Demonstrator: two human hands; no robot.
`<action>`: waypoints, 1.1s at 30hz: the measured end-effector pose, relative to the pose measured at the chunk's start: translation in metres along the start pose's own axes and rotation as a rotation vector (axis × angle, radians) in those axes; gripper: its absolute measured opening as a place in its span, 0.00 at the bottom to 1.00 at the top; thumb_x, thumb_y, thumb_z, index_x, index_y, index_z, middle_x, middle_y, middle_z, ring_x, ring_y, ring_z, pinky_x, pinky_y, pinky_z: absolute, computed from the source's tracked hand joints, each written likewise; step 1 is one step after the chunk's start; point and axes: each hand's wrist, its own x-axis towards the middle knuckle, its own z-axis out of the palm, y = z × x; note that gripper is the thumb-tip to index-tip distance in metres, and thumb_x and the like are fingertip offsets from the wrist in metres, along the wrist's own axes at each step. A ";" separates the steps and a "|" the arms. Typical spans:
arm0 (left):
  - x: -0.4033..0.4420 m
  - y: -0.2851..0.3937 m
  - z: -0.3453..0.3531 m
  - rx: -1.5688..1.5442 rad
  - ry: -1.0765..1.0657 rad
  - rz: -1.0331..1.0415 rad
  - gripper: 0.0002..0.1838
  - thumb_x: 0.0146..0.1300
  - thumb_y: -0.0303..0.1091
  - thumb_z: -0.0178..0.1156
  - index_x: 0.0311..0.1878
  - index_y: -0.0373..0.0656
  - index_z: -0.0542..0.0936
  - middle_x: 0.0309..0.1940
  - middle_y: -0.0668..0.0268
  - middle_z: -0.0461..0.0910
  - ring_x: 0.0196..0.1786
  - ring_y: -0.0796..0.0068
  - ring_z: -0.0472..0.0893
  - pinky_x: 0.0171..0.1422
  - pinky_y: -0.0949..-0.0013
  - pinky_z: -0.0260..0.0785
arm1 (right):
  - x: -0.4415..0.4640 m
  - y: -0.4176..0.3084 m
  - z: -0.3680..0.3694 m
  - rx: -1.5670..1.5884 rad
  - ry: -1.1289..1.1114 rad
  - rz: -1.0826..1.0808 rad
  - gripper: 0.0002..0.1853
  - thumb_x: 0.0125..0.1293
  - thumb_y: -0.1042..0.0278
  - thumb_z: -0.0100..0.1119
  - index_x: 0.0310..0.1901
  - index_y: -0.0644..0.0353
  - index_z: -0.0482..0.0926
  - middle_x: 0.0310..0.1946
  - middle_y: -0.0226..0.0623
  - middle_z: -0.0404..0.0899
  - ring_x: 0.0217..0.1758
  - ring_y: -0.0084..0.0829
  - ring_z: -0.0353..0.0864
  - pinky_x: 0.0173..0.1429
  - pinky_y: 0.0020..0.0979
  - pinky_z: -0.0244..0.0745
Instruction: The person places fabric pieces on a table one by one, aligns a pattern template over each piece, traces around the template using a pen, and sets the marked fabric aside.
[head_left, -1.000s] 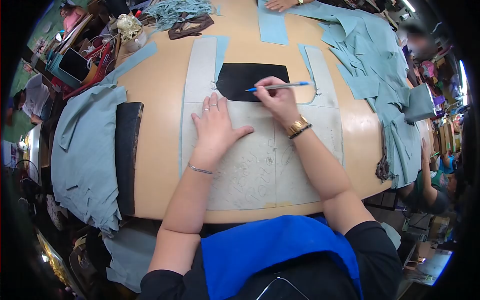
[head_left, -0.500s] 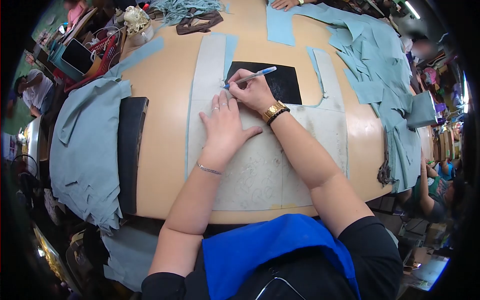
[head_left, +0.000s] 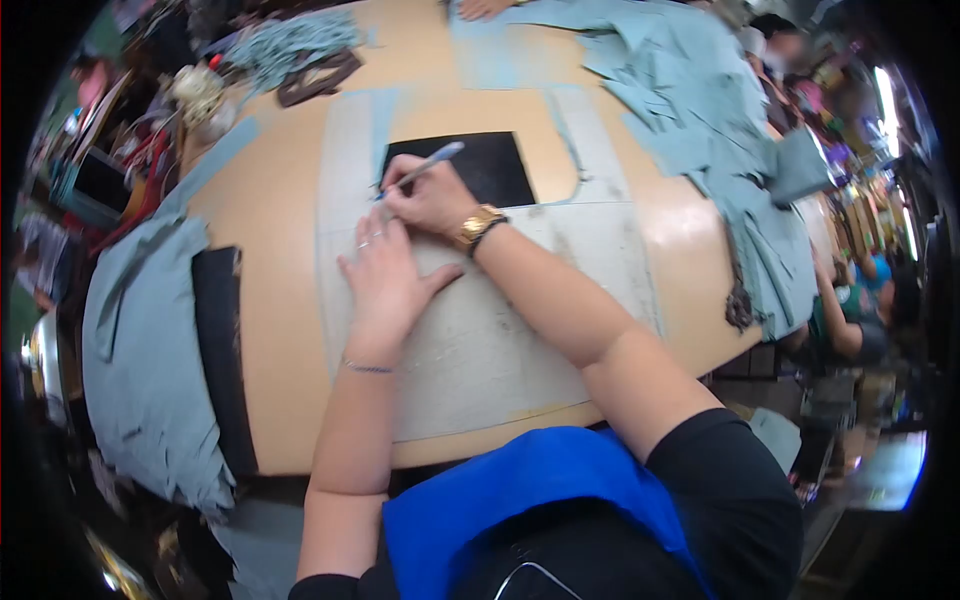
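Note:
My right hand (head_left: 432, 203) grips a ballpoint pen (head_left: 438, 157), its tip low at the inner corner of a large pale grey pattern sheet (head_left: 500, 330) with a U-shaped cutout. Pressed flat on that sheet is my left hand (head_left: 385, 280), fingers stretched out close to the pen tip and thumb spread. Light blue material (head_left: 570, 135) shows along the sheet's edges, underneath it. In the cutout lies a black rectangular piece (head_left: 492, 165), partly covered by my right hand. Motion blur hides the exact contact of the tip.
Blue-grey hides (head_left: 145, 350) drape over the table's left edge beside a dark board (head_left: 222, 350). More blue pieces (head_left: 670, 100) pile along the right, near dark-handled scissors (head_left: 738, 305). Blue strips (head_left: 290, 45) lie at the far left. Another person's hand (head_left: 485, 8) rests at the far edge.
The whole view has shifted, so table and sheet appear farther left, with some blur. My hands keep nearly the same place on the sheet, and the pen stays gripped.

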 end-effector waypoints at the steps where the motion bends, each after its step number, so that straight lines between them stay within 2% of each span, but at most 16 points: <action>1: 0.000 0.002 -0.001 0.011 -0.014 -0.003 0.56 0.46 0.62 0.72 0.70 0.35 0.60 0.74 0.53 0.56 0.77 0.54 0.53 0.69 0.30 0.53 | 0.000 -0.004 -0.003 -0.033 -0.009 0.013 0.07 0.56 0.69 0.62 0.32 0.63 0.79 0.24 0.36 0.81 0.30 0.23 0.79 0.35 0.27 0.75; 2: 0.000 0.002 -0.002 0.026 -0.028 -0.011 0.55 0.46 0.61 0.72 0.70 0.35 0.61 0.74 0.52 0.56 0.77 0.55 0.53 0.69 0.31 0.53 | -0.002 -0.007 -0.008 0.043 -0.013 0.091 0.08 0.55 0.68 0.63 0.32 0.63 0.79 0.23 0.37 0.80 0.30 0.24 0.79 0.36 0.26 0.74; 3: 0.000 0.003 -0.004 0.043 -0.042 -0.024 0.55 0.46 0.61 0.72 0.70 0.35 0.62 0.74 0.52 0.56 0.77 0.56 0.53 0.69 0.31 0.53 | -0.005 -0.018 -0.016 0.052 0.037 0.155 0.07 0.59 0.69 0.62 0.35 0.62 0.80 0.27 0.36 0.83 0.32 0.22 0.81 0.38 0.24 0.76; 5: 0.000 0.004 -0.003 0.037 -0.033 -0.017 0.53 0.47 0.61 0.71 0.69 0.36 0.63 0.74 0.52 0.55 0.77 0.55 0.53 0.69 0.29 0.52 | -0.013 0.000 -0.035 0.336 0.152 0.141 0.06 0.63 0.71 0.61 0.40 0.63 0.80 0.33 0.35 0.84 0.37 0.22 0.83 0.43 0.23 0.78; 6: 0.000 0.003 -0.002 0.032 -0.036 -0.014 0.53 0.47 0.62 0.71 0.69 0.37 0.62 0.74 0.52 0.55 0.77 0.55 0.52 0.69 0.28 0.51 | -0.021 -0.003 -0.057 0.364 0.185 0.214 0.07 0.66 0.72 0.60 0.44 0.64 0.79 0.37 0.35 0.84 0.41 0.23 0.84 0.47 0.23 0.79; 7: 0.001 0.002 -0.001 0.027 -0.038 -0.015 0.54 0.47 0.62 0.71 0.69 0.37 0.61 0.74 0.52 0.54 0.77 0.55 0.52 0.69 0.27 0.50 | -0.032 0.006 -0.082 0.320 0.212 0.194 0.07 0.65 0.73 0.61 0.43 0.65 0.80 0.37 0.36 0.84 0.41 0.23 0.84 0.47 0.24 0.79; 8: 0.001 0.002 0.000 0.028 -0.038 -0.018 0.54 0.47 0.63 0.71 0.69 0.37 0.61 0.74 0.52 0.54 0.77 0.55 0.52 0.69 0.27 0.50 | -0.044 0.018 -0.102 0.348 0.363 0.142 0.05 0.62 0.71 0.63 0.38 0.61 0.83 0.28 0.27 0.82 0.30 0.13 0.78 0.32 0.20 0.73; 9: 0.000 0.002 0.000 0.032 -0.040 -0.020 0.54 0.47 0.63 0.70 0.69 0.37 0.61 0.74 0.52 0.54 0.77 0.54 0.52 0.69 0.27 0.50 | -0.056 0.013 -0.131 0.194 0.404 0.243 0.05 0.62 0.71 0.63 0.37 0.60 0.83 0.25 0.26 0.81 0.29 0.14 0.77 0.31 0.20 0.73; 10: 0.000 0.002 0.000 0.036 -0.040 -0.023 0.54 0.47 0.63 0.70 0.69 0.38 0.61 0.74 0.52 0.54 0.77 0.54 0.52 0.69 0.27 0.49 | -0.069 0.030 -0.156 0.004 0.495 0.189 0.04 0.62 0.70 0.63 0.35 0.60 0.82 0.23 0.25 0.80 0.27 0.14 0.75 0.31 0.20 0.72; 12: 0.000 0.004 -0.002 0.031 -0.042 -0.029 0.54 0.47 0.63 0.71 0.69 0.37 0.61 0.74 0.52 0.54 0.77 0.54 0.51 0.70 0.27 0.49 | -0.091 0.045 -0.193 -0.046 0.536 0.203 0.04 0.61 0.70 0.62 0.33 0.61 0.80 0.23 0.25 0.79 0.27 0.14 0.74 0.31 0.19 0.70; 16: -0.001 0.006 -0.003 0.032 -0.032 -0.035 0.52 0.48 0.60 0.72 0.69 0.37 0.63 0.74 0.52 0.56 0.78 0.56 0.52 0.71 0.33 0.51 | -0.114 0.056 -0.205 -0.008 0.496 0.235 0.05 0.58 0.71 0.61 0.31 0.62 0.77 0.24 0.26 0.77 0.27 0.14 0.73 0.32 0.19 0.68; 22: -0.002 0.007 -0.003 0.052 -0.027 -0.020 0.52 0.48 0.60 0.71 0.69 0.37 0.63 0.74 0.52 0.56 0.78 0.56 0.52 0.71 0.34 0.51 | -0.115 0.047 -0.202 -0.149 0.499 0.211 0.05 0.58 0.72 0.61 0.29 0.62 0.77 0.23 0.26 0.76 0.25 0.13 0.71 0.30 0.20 0.67; 25: -0.001 0.006 -0.002 0.069 -0.030 -0.019 0.52 0.48 0.61 0.71 0.69 0.38 0.63 0.74 0.52 0.55 0.78 0.56 0.52 0.71 0.34 0.51 | -0.116 0.052 -0.203 -0.168 0.471 0.228 0.06 0.60 0.70 0.62 0.30 0.61 0.76 0.24 0.24 0.75 0.27 0.12 0.70 0.32 0.19 0.67; 28: -0.002 0.004 -0.001 0.036 -0.007 0.003 0.51 0.48 0.59 0.71 0.69 0.36 0.62 0.74 0.51 0.55 0.77 0.53 0.52 0.69 0.29 0.51 | -0.116 0.052 -0.203 -0.211 0.454 0.247 0.06 0.60 0.70 0.62 0.30 0.61 0.76 0.24 0.24 0.75 0.27 0.12 0.69 0.31 0.19 0.67; 33: -0.002 0.004 -0.002 0.039 -0.015 -0.001 0.51 0.49 0.59 0.71 0.69 0.37 0.62 0.74 0.51 0.55 0.77 0.53 0.52 0.69 0.29 0.51 | -0.116 0.053 -0.203 -0.243 0.451 0.260 0.06 0.59 0.70 0.63 0.30 0.61 0.76 0.24 0.25 0.75 0.26 0.13 0.70 0.31 0.19 0.67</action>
